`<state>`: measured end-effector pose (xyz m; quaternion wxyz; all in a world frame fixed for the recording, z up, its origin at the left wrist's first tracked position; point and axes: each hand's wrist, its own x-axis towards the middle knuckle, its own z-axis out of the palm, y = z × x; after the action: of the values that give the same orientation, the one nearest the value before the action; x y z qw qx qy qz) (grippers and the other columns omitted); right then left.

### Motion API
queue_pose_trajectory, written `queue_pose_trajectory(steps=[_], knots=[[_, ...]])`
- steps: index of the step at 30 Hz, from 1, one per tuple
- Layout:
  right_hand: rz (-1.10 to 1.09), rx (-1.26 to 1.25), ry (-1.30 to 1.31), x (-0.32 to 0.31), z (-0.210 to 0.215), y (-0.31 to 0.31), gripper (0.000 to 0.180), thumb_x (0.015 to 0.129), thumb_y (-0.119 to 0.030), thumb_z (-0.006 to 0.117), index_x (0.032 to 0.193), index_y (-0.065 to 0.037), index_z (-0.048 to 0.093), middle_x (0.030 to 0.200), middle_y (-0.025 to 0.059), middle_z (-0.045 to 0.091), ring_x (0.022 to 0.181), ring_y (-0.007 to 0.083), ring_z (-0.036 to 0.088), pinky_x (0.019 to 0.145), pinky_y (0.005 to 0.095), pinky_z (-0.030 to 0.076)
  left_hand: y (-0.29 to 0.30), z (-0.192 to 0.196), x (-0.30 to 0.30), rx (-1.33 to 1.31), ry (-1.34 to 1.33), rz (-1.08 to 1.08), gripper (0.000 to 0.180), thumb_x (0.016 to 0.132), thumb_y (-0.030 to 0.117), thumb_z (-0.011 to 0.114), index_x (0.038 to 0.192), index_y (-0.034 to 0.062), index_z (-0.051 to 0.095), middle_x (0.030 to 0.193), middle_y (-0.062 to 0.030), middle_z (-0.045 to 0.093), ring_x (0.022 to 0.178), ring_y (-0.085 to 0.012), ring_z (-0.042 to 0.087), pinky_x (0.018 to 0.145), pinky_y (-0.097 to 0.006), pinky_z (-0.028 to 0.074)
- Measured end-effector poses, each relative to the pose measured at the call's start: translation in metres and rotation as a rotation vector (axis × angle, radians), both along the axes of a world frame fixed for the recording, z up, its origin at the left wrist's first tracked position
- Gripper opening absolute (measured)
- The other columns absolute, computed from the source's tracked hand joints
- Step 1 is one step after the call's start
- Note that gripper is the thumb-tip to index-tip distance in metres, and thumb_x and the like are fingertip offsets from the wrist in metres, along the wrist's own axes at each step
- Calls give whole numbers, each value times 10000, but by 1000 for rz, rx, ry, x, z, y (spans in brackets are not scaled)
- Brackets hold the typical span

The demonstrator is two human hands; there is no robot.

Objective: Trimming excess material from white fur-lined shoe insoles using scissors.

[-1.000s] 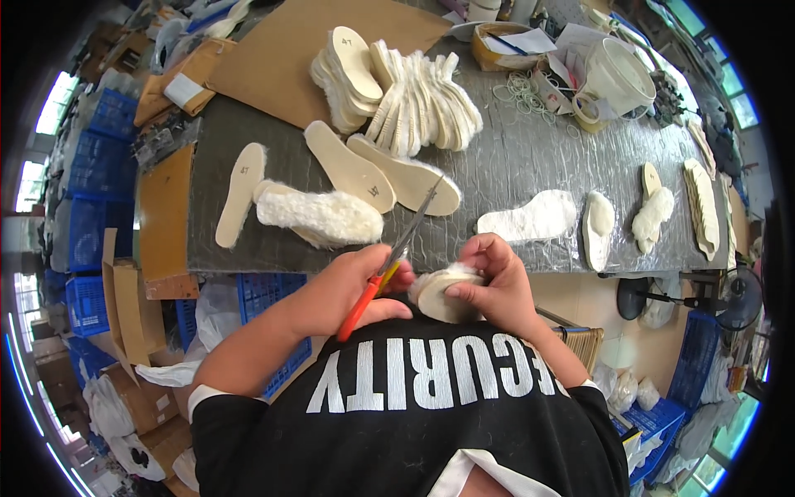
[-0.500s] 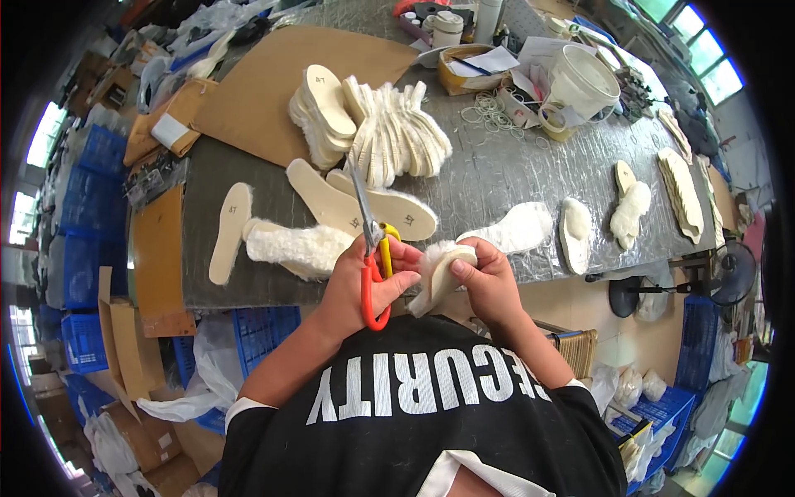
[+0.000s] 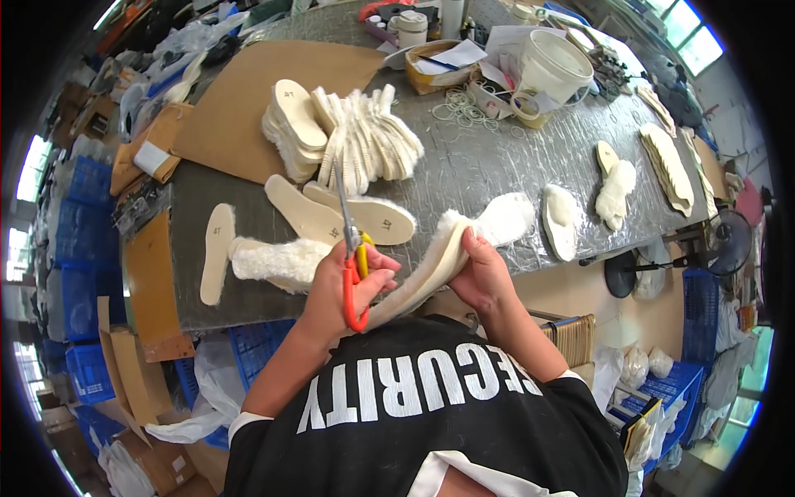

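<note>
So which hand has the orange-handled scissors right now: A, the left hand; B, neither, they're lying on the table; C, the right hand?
A: the left hand has its fingers through the orange loops of the scissors, blades pointing up and away over the table, while the right hand grips the fleecy insole.

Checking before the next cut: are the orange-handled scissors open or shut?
Shut, as far as shows: the orange-handled scissors in the left hand point up as one thin blade line, no gap visible, beside the white fleece-lined insole.
</note>
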<state>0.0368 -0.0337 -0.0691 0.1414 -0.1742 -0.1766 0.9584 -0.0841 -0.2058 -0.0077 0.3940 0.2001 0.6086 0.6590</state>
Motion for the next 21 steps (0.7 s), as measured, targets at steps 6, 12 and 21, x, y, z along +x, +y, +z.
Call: queue_pose_trajectory(steps=[6,12,21], knots=[[-169,-77,10,22,-5,41,291,916,-205,514,1157,-42,510,1096,91,583,1029,242,552,925,429,425,4,1,-1,-50,30,37,167,819,-4,585,958,8,494,901,-119,605,791,-159,606,695,-274,534],[-743,584,53,88,25,177,240,899,-29,487,1138,-12,487,1118,121,569,1035,229,552,948,371,420,-13,-15,-7,-171,81,254,78,815,37,586,854,-2,530,821,-115,623,633,-138,596,591,-256,496],[-665,1587,-1027,190,-45,331,361,722,-2,592,1079,-61,589,1321,141,465,1207,249,442,1010,321,319,-18,-33,3,-204,-33,293,118,792,63,624,861,19,538,742,-72,604,613,-126,576,597,-251,482]])
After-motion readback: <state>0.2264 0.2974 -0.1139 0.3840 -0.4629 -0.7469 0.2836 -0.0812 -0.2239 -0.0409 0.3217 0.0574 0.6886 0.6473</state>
